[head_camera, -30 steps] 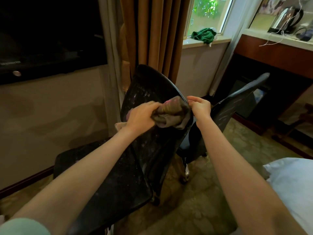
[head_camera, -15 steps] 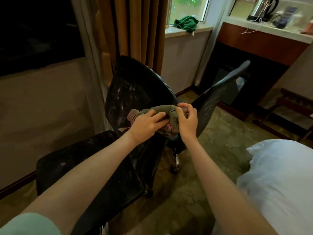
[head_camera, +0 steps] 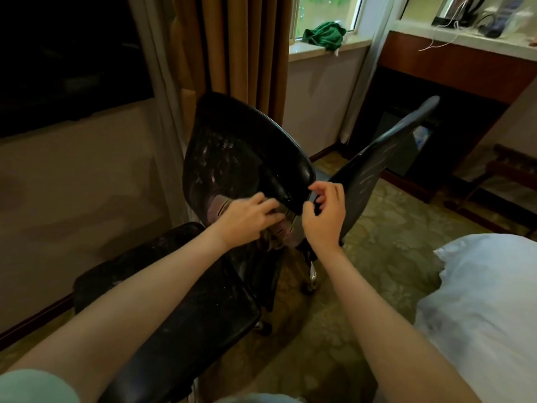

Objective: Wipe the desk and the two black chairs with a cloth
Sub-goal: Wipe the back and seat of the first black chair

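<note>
Patterned carpet (head_camera: 363, 286) covers the floor of a dim room, with a plain beige wall (head_camera: 72, 184) on the left and a dark screen (head_camera: 58, 53) mounted above it. White bedding (head_camera: 479, 301) fills the lower right corner. Brown curtains (head_camera: 241, 48) hang behind the chairs, beside a windowsill (head_camera: 354, 45). The desk (head_camera: 453, 58), wood-fronted with a pale top, runs along the upper right, well apart from both hands.

The near black chair (head_camera: 238, 146) stands in the middle of the view, its mesh backrest dusty and its seat passing under the left forearm. The second black chair (head_camera: 374, 170) is just behind it, with its backrest tilted away to the right.

The left hand (head_camera: 250, 218) is low on the front of the near backrest, its fingers bent over the cloth (head_camera: 219, 207) and gripping it against the mesh. The brownish cloth is bunched, showing to the left of the knuckles and hanging below the hand. The right hand (head_camera: 324, 219) is at the backrest's right edge with its fingers curled and its thumb and forefinger close to the rim. Whether it actually grasps the rim cannot be told.

A crumpled green rag (head_camera: 324, 33) lies on the windowsill. A kettle (head_camera: 447, 10) and loose cables sit on the desk top.
</note>
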Demonstrator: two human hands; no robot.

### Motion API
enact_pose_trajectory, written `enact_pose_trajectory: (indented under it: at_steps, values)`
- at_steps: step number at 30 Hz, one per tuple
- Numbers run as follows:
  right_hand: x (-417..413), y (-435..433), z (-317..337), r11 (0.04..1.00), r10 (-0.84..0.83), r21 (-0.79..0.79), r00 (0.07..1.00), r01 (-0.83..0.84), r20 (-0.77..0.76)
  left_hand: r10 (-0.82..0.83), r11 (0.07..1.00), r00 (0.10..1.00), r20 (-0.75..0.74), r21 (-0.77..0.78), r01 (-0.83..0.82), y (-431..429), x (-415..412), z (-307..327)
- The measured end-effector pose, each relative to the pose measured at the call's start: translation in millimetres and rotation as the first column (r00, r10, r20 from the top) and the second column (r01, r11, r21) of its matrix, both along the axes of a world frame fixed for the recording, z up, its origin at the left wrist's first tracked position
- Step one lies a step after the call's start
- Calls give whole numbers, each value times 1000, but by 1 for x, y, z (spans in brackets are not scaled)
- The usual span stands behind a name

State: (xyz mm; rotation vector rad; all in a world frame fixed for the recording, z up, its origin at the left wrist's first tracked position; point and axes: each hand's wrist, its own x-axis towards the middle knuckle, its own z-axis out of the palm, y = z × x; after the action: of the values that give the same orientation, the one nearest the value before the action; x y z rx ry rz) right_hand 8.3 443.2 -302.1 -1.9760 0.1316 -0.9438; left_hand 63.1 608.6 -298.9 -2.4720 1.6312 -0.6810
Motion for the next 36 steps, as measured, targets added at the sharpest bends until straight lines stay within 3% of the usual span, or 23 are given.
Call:
enact_pose_trajectory:
  at_steps: [2,5,11,16,20,22,25,29,33,36]
  values:
    - [0,-3,14,974,97,-213,991,-76,92,15,992,998,55,-122,-8,-12,3,25]
    - [0,-7,22,889,136,-443,990,-114,19,65,944,994,93,-327,-31,-30,10,57]
    - [27,-15,-5,722,-137,-684,991,104,6,82,903,996,40,-427,-57,-43,26,51]
    - [34,-18,-28,656,-25,-743,988,132,154,101,882,982,-160,-441,-163,-30,22,0]
    - [27,-13,-49,642,43,-760,985,101,167,72,871,958,-278,-450,-196,-25,18,-26]
    - [19,-9,-67,602,59,-797,992,54,112,81,898,949,-305,-391,-203,-16,15,-44]
    - [9,5,-92,530,47,-837,990,-137,-132,150,943,900,-409,-215,-255,3,10,-70]
    - [3,34,-101,532,65,-802,957,-271,-281,303,947,796,-523,75,-311,26,6,-81]
    - [17,44,-74,620,98,-761,982,-188,-162,195,961,849,-491,-77,-266,42,23,-47]
    - [44,42,-33,687,90,-726,995,-35,38,107,942,935,-338,-267,-204,43,48,-6]
